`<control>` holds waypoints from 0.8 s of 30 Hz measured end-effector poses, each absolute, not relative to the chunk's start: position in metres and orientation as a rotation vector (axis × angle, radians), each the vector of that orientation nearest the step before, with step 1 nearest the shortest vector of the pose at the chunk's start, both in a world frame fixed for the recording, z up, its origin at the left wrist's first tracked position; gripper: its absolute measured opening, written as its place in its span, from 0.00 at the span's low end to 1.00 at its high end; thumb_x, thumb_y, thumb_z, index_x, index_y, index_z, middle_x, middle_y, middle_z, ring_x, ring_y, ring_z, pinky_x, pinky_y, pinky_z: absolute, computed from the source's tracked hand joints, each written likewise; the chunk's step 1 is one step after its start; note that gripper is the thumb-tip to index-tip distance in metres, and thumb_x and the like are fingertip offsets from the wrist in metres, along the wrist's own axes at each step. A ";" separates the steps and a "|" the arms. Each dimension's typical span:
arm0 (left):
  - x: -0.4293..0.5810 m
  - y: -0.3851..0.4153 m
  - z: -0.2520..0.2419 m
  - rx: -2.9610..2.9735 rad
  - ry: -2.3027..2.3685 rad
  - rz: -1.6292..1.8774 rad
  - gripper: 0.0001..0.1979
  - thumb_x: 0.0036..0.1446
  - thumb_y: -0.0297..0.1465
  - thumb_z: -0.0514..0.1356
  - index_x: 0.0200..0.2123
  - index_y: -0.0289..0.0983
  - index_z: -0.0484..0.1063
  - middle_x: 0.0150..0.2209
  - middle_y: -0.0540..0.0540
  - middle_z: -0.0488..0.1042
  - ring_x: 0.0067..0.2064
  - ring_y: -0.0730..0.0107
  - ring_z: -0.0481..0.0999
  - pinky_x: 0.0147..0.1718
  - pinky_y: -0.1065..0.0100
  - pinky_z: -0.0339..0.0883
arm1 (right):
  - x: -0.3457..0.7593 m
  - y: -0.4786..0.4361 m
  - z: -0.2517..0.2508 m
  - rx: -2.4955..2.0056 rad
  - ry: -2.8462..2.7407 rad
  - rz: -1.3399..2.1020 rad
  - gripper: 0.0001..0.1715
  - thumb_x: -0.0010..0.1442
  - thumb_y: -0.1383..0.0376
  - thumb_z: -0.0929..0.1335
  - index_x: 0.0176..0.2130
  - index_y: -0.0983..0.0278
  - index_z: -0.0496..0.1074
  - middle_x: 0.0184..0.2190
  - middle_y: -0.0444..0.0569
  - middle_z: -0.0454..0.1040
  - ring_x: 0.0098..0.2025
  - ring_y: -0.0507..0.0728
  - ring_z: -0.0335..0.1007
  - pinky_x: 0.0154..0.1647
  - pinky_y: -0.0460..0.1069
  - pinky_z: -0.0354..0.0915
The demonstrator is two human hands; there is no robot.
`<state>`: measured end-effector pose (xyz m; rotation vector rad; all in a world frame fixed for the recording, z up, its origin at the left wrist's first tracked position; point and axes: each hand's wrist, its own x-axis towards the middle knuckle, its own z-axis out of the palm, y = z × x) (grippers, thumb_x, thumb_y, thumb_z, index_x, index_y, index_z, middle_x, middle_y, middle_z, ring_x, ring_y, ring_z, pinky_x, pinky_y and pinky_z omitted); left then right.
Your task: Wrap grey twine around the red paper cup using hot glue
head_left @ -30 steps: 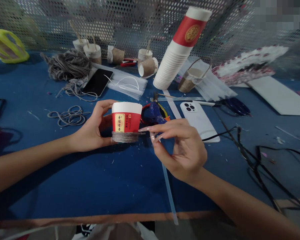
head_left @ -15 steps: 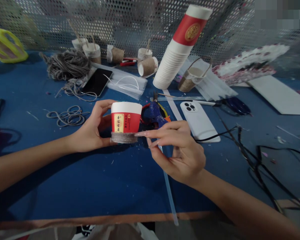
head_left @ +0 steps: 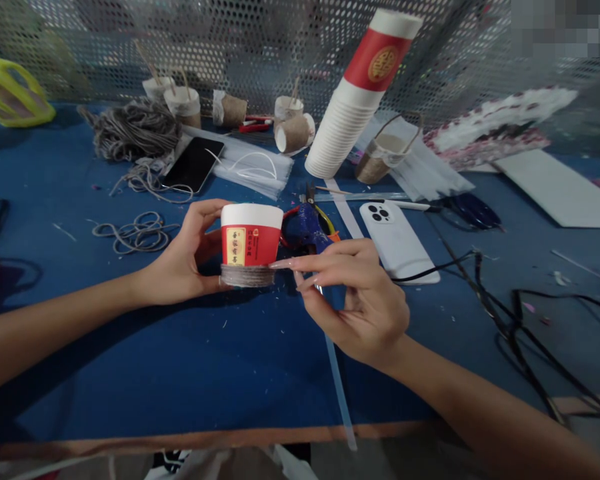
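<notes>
My left hand [head_left: 185, 260] is wrapped round the far left side of a red and white paper cup [head_left: 251, 243] and holds it just above the table, rim up. Grey cord [head_left: 247, 275] is wound in several turns about the cup's lower part. My right hand [head_left: 357, 297] is at the cup's right side; its index finger is stretched out, with the tip against the upper turns of cord. The thumb and middle finger are close together below it, and nothing shows between them. Behind this hand lie scissors [head_left: 310, 195] and a blue glittery tool [head_left: 314, 227], partly hidden.
A translucent stick [head_left: 341, 393] juts past the table's front edge. Loose cord [head_left: 135, 233] and a cord bundle [head_left: 135, 130] lie left. A tall cup stack [head_left: 343, 120] leans at the back. A white phone [head_left: 399, 243], black cable [head_left: 495, 327] and black phone [head_left: 194, 165] lie about.
Hardly anything differs. The right index fingertip has shifted slightly up along the cord on the cup; the left hand keeps its hold on the cup.
</notes>
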<state>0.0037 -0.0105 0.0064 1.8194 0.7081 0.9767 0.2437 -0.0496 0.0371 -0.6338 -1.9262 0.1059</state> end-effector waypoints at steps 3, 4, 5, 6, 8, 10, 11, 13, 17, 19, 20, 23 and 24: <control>0.004 -0.011 0.007 1.798 0.695 0.967 0.38 0.47 0.28 0.70 0.55 0.49 0.51 0.62 0.41 0.58 0.55 0.53 0.73 0.47 0.56 0.76 | 0.243 -0.049 0.036 -0.612 -1.920 0.107 0.18 0.51 0.78 0.70 0.37 0.58 0.68 0.33 0.46 0.83 0.31 0.57 0.74 0.30 0.55 0.70; 0.004 -0.010 0.006 1.787 0.680 0.969 0.38 0.47 0.27 0.70 0.55 0.49 0.51 0.62 0.42 0.58 0.55 0.53 0.73 0.48 0.55 0.76 | 0.243 -0.048 0.036 -0.611 -1.919 0.109 0.18 0.51 0.78 0.70 0.37 0.58 0.68 0.33 0.46 0.83 0.31 0.57 0.74 0.30 0.55 0.70; 0.004 -0.010 0.006 1.779 0.661 0.974 0.38 0.47 0.27 0.70 0.55 0.50 0.51 0.62 0.42 0.58 0.55 0.54 0.74 0.48 0.55 0.76 | 0.243 -0.048 0.036 -0.616 -1.918 0.114 0.18 0.51 0.78 0.70 0.36 0.58 0.68 0.33 0.46 0.83 0.31 0.57 0.74 0.30 0.55 0.70; 0.004 -0.010 0.005 1.772 0.650 0.979 0.38 0.46 0.27 0.70 0.55 0.50 0.51 0.62 0.43 0.58 0.55 0.54 0.74 0.48 0.55 0.76 | 0.242 -0.048 0.036 -0.622 -1.917 0.118 0.17 0.51 0.78 0.70 0.36 0.58 0.68 0.32 0.46 0.82 0.31 0.57 0.74 0.30 0.54 0.70; 0.004 -0.010 0.005 1.772 0.655 0.987 0.39 0.46 0.28 0.70 0.55 0.50 0.51 0.62 0.42 0.58 0.55 0.54 0.74 0.48 0.55 0.76 | 0.242 -0.048 0.037 -0.638 -1.911 0.124 0.17 0.52 0.78 0.70 0.36 0.58 0.68 0.32 0.46 0.82 0.31 0.57 0.73 0.29 0.54 0.70; 0.004 -0.011 0.004 1.779 0.697 0.988 0.39 0.46 0.29 0.70 0.55 0.49 0.51 0.62 0.42 0.59 0.55 0.54 0.73 0.48 0.56 0.75 | 0.243 -0.049 0.039 -0.648 -1.905 0.114 0.17 0.52 0.78 0.70 0.36 0.57 0.68 0.33 0.46 0.82 0.31 0.57 0.73 0.29 0.54 0.70; 0.004 -0.011 0.005 1.782 0.712 0.987 0.39 0.46 0.29 0.71 0.55 0.49 0.51 0.61 0.42 0.59 0.55 0.54 0.73 0.49 0.56 0.75 | 0.244 -0.049 0.039 -0.646 -1.905 0.100 0.17 0.51 0.78 0.69 0.36 0.57 0.68 0.33 0.47 0.83 0.31 0.57 0.73 0.29 0.54 0.70; 0.004 -0.011 0.004 1.778 0.708 0.990 0.39 0.46 0.29 0.71 0.55 0.50 0.51 0.61 0.42 0.60 0.55 0.55 0.73 0.49 0.57 0.75 | 0.245 -0.050 0.041 -0.626 -1.911 0.070 0.18 0.51 0.79 0.69 0.36 0.58 0.68 0.33 0.47 0.83 0.30 0.57 0.73 0.29 0.54 0.70; 0.005 -0.011 0.003 1.747 0.619 1.031 0.40 0.44 0.26 0.71 0.55 0.49 0.53 0.60 0.43 0.61 0.54 0.59 0.73 0.48 0.57 0.75 | 0.246 -0.050 0.040 -0.584 -1.921 0.044 0.18 0.50 0.79 0.70 0.36 0.59 0.68 0.33 0.48 0.83 0.30 0.56 0.74 0.29 0.54 0.71; 0.005 -0.010 0.003 1.745 0.591 1.048 0.41 0.44 0.23 0.71 0.55 0.48 0.53 0.59 0.43 0.61 0.54 0.61 0.73 0.48 0.59 0.75 | 0.245 -0.049 0.039 -0.565 -1.916 0.041 0.17 0.50 0.79 0.71 0.35 0.60 0.68 0.32 0.50 0.83 0.30 0.55 0.74 0.30 0.54 0.71; 0.006 -0.010 0.003 1.747 0.585 1.049 0.41 0.44 0.22 0.71 0.55 0.47 0.53 0.59 0.43 0.61 0.54 0.63 0.73 0.48 0.61 0.75 | 0.245 -0.049 0.038 -0.556 -1.914 0.043 0.17 0.50 0.79 0.71 0.35 0.61 0.68 0.32 0.50 0.83 0.30 0.55 0.75 0.31 0.53 0.71; 0.006 -0.011 0.004 1.744 0.567 1.064 0.40 0.43 0.20 0.70 0.55 0.45 0.54 0.58 0.43 0.62 0.54 0.66 0.72 0.49 0.65 0.74 | 0.244 -0.048 0.037 -0.557 -1.920 0.066 0.17 0.50 0.79 0.71 0.35 0.61 0.68 0.33 0.50 0.83 0.30 0.55 0.76 0.31 0.53 0.71; 0.006 -0.011 0.004 1.739 0.563 1.066 0.40 0.43 0.19 0.70 0.55 0.45 0.54 0.58 0.44 0.62 0.54 0.67 0.72 0.49 0.67 0.73 | 0.244 -0.047 0.037 -0.559 -1.922 0.073 0.17 0.50 0.79 0.71 0.35 0.61 0.68 0.33 0.50 0.83 0.30 0.55 0.76 0.31 0.53 0.71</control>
